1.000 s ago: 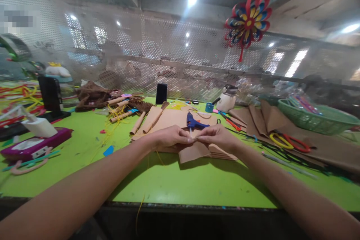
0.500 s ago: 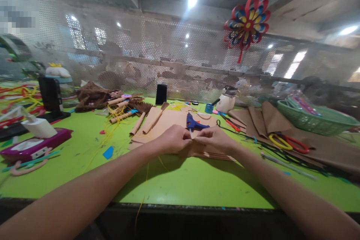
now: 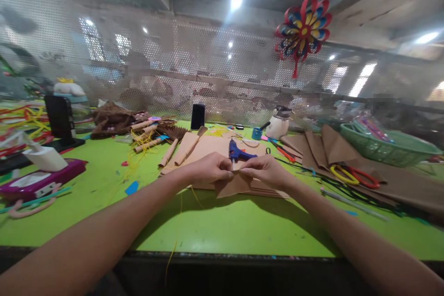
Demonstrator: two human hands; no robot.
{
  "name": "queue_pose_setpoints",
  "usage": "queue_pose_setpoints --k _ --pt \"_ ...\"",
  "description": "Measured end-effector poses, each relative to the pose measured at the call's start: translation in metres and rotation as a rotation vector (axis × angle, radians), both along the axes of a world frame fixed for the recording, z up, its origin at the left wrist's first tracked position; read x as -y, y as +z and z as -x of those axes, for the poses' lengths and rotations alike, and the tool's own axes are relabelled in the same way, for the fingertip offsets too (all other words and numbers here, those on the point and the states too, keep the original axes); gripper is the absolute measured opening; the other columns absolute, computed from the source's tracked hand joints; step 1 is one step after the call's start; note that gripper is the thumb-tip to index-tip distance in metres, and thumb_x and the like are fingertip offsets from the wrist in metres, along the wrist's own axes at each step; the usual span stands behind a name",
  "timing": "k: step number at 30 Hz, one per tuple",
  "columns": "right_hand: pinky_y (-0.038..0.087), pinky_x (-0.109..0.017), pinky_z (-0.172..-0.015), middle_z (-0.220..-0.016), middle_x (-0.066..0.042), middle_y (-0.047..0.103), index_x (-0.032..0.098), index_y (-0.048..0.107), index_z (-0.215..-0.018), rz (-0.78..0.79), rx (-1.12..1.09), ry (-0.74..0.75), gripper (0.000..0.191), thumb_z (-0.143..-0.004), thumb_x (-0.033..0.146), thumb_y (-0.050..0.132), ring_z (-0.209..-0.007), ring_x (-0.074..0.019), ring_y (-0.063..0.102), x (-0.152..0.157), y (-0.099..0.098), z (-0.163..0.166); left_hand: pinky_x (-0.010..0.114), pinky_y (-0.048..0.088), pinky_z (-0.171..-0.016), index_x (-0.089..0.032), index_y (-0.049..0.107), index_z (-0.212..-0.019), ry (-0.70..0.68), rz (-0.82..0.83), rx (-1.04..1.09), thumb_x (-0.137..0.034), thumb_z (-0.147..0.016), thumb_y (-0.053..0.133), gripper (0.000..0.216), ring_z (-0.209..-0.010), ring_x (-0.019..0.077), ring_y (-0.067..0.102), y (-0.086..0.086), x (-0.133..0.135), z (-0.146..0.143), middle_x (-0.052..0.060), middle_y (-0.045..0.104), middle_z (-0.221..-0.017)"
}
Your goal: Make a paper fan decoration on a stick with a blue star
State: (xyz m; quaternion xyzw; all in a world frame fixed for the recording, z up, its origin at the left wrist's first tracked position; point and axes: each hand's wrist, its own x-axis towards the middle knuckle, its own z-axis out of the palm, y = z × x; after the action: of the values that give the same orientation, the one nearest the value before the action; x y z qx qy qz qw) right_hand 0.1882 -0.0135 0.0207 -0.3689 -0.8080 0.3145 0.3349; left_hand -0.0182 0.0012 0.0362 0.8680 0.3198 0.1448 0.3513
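Observation:
My left hand (image 3: pixel 212 166) and my right hand (image 3: pixel 266 170) meet close together above the middle of the green table. Thumb and fingers of each pinch the upper edge of a brown paper piece (image 3: pixel 233 188), whose lower part hangs below them. Just behind the fingertips, a blue glue gun (image 3: pixel 239 151) rests on a stack of brown paper sheets (image 3: pixel 217 143). Its white stick end shows between the hands. Left of the stack lie brown paper rolls (image 3: pixel 169 153).
Scissors with yellow and red handles (image 3: pixel 357 176), folded brown paper (image 3: pixel 391 185) and a green basket (image 3: pixel 398 145) occupy the right. A purple power strip (image 3: pixel 41 180) and a phone on a stand (image 3: pixel 58 115) stand at left. Another phone (image 3: pixel 198 116) leans at the back.
My hands have parted slightly. The paper between them now flares out wider and lighter beneath the fingers. The view has shifted a little; the glue gun stays on the stack.

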Motion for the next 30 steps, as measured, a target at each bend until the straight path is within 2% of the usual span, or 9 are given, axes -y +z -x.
queue_pose_setpoints --k 4,8,11,16,20,23,25,30 --pt "0.042 -0.022 -0.058 -0.072 -0.003 0.065 0.014 0.069 -0.081 -0.006 0.043 0.052 0.025 -0.075 0.035 0.057 -0.064 -0.0127 0.055 0.000 -0.007 0.002 0.019 0.032 -0.050 -0.013 0.052 -0.062 0.033 -0.036 -0.013 -0.030 -0.072 0.047 0.020 -0.052 0.0094 0.044 0.000 0.005 -0.004 -0.002 0.049 -0.054" --pt "0.038 -0.021 -0.049 -0.060 -0.002 0.060 0.012 0.067 -0.074 0.116 -0.014 0.048 0.028 -0.074 0.038 0.058 -0.052 -0.0101 0.049 0.000 -0.012 0.002 0.019 0.029 -0.049 -0.013 0.053 -0.061 0.064 -0.168 -0.032 -0.028 -0.070 0.046 0.018 -0.054 0.0094 0.041 -0.002 0.009 -0.010 -0.003 0.046 -0.055" --pt "0.035 -0.021 -0.046 -0.055 -0.001 0.057 0.012 0.067 -0.072 0.166 -0.046 0.054 0.030 -0.072 0.041 0.060 -0.048 -0.0092 0.046 0.001 -0.011 0.000 0.019 0.028 -0.050 -0.014 0.054 -0.063 0.036 -0.180 -0.048 -0.026 -0.071 0.045 0.017 -0.054 0.0090 0.039 -0.001 0.009 -0.010 -0.003 0.045 -0.056" --pt "0.036 -0.020 -0.047 -0.058 -0.002 0.058 0.011 0.068 -0.070 0.189 -0.077 0.060 0.029 -0.068 0.040 0.064 -0.051 -0.0090 0.046 0.000 -0.012 -0.002 0.019 0.029 -0.050 -0.014 0.051 -0.062 -0.013 -0.026 -0.059 -0.034 -0.075 0.047 0.024 -0.054 0.0088 0.040 0.003 0.006 -0.004 -0.003 0.044 -0.057" --pt "0.036 -0.020 -0.048 -0.058 -0.001 0.058 0.012 0.068 -0.069 0.184 -0.118 0.022 0.026 -0.068 0.037 0.064 -0.050 -0.0080 0.046 -0.003 -0.012 -0.003 0.020 0.032 -0.048 -0.016 0.050 -0.077 -0.078 0.255 -0.021 -0.039 -0.082 0.040 0.026 -0.046 0.0091 0.045 0.001 0.004 -0.001 -0.003 0.046 -0.055" --pt "0.035 -0.020 -0.045 -0.053 0.000 0.056 0.011 0.066 -0.067 0.206 -0.140 0.013 0.027 -0.067 0.038 0.066 -0.047 -0.0075 0.044 -0.005 -0.009 -0.005 0.019 0.031 -0.043 -0.018 0.046 -0.082 -0.066 0.345 -0.003 -0.041 -0.083 0.037 0.025 -0.041 0.0095 0.047 -0.001 0.005 -0.002 -0.004 0.046 -0.052" --pt "0.034 -0.020 -0.044 -0.051 0.000 0.055 0.011 0.066 -0.066 0.224 -0.161 0.012 0.029 -0.065 0.039 0.067 -0.046 -0.0074 0.044 -0.006 -0.007 -0.007 0.019 0.031 -0.043 -0.018 0.046 -0.078 -0.035 0.302 -0.007 -0.041 -0.083 0.036 0.025 -0.040 0.0098 0.048 -0.001 0.005 -0.003 -0.004 0.047 -0.051" --pt "0.035 -0.021 -0.047 -0.055 -0.001 0.055 0.010 0.065 -0.068 0.254 -0.171 -0.007 0.032 -0.066 0.042 0.065 -0.048 -0.0078 0.045 -0.007 -0.010 -0.004 0.020 0.032 -0.047 -0.015 0.049 -0.064 0.070 0.016 -0.037 -0.032 -0.081 0.037 0.026 -0.044 0.0095 0.045 -0.002 0.005 -0.007 -0.002 0.051 -0.049"
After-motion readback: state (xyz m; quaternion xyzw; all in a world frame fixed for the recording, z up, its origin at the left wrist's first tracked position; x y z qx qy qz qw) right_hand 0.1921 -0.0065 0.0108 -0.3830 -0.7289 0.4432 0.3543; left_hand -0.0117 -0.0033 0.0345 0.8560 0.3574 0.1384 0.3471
